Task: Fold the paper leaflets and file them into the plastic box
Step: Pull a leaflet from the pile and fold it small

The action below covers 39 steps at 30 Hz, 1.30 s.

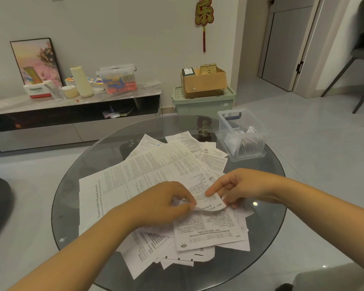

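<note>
Glass table (76,185): left hand (166,203), right hand (240,185) both pinching leaflet (208,202); plastic box (241,135) beyond.

Two hands are in view, the left hand (166,201) and the right hand (240,186). One round glass table (88,164) holds a loose heap of paper leaflets (156,171), too overlapped to count exactly, roughly ten. One clear plastic box (240,133) stands at the far right of the table. Far off: one framed picture (36,59), one lidded clear tub (118,79), one cardboard box (204,81), one green crate (204,103).
</note>
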Motion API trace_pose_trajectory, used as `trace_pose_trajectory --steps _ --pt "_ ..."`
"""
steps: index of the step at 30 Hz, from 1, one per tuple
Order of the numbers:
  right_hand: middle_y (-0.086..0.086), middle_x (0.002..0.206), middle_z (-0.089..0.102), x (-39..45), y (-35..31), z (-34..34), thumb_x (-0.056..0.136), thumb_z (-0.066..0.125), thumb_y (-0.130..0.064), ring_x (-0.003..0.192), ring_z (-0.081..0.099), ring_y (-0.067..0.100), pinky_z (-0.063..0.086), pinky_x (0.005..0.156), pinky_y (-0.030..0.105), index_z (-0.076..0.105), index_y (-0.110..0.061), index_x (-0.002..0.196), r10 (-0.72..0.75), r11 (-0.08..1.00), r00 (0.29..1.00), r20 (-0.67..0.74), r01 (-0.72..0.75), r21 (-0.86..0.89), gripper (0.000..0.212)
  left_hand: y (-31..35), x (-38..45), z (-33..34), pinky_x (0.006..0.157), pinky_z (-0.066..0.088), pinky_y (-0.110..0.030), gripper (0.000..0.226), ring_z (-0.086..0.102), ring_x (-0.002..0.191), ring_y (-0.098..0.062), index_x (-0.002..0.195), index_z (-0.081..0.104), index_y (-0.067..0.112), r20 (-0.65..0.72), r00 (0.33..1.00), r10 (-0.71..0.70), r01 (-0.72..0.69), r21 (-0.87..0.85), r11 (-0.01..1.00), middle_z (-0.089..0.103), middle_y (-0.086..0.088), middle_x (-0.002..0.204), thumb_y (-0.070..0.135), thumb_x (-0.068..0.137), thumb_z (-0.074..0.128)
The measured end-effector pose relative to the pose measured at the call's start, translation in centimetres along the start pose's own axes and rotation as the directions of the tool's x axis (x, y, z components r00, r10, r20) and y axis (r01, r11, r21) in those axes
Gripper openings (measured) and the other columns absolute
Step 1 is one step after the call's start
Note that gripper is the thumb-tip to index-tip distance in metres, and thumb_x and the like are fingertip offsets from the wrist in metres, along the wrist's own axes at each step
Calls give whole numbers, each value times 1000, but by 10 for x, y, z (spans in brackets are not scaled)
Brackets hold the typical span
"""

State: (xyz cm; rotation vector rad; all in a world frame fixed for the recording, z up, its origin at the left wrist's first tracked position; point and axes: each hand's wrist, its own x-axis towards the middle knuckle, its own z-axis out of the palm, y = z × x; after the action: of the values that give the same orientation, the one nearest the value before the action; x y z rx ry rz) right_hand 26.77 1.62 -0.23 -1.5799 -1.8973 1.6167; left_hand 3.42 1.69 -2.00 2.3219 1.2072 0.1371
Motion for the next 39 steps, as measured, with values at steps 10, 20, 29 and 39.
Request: trace_pose_trajectory --steps 10,20,29,39 --pt "-3 76 72 22 3 11 87 65 -29 56 58 5 50 73 20 71 -1 88 -57 997 958 -282 39 -72 28 -5 0 0 83 52 -41 26 64 82 -20 80 61 22 -234 952 -196 133 -260 956 67 -1 84 37 96 48" --pt "-10 62 59 42 11 24 80 71 -38 59 53 6 42 59 23 59 -20 67 -138 961 839 -526 -16 -277 25 -4 10 11 72 44 -19 51 53 76 -3 128 39 31 -337 899 -279 222 -200 954 55 12 94 25 86 67" --pt "-13 100 48 43 12 29 84 65 -38 100 45 10 32 85 21 60 -28 102 -458 755 757 -466 55 -654 22 -4 15 10 102 28 -26 36 33 119 -8 124 56 37 -329 941 -77 155 218 964 37 13 133 43 88 59" --pt "-13 122 56 45 10 25 93 49 -44 119 37 11 23 102 27 59 -27 124 -538 585 811 -228 165 -794 37 -2 17 9 95 22 -28 35 49 102 -6 111 66 30 -276 961 27 89 400 912 60 13 113 42 98 36"
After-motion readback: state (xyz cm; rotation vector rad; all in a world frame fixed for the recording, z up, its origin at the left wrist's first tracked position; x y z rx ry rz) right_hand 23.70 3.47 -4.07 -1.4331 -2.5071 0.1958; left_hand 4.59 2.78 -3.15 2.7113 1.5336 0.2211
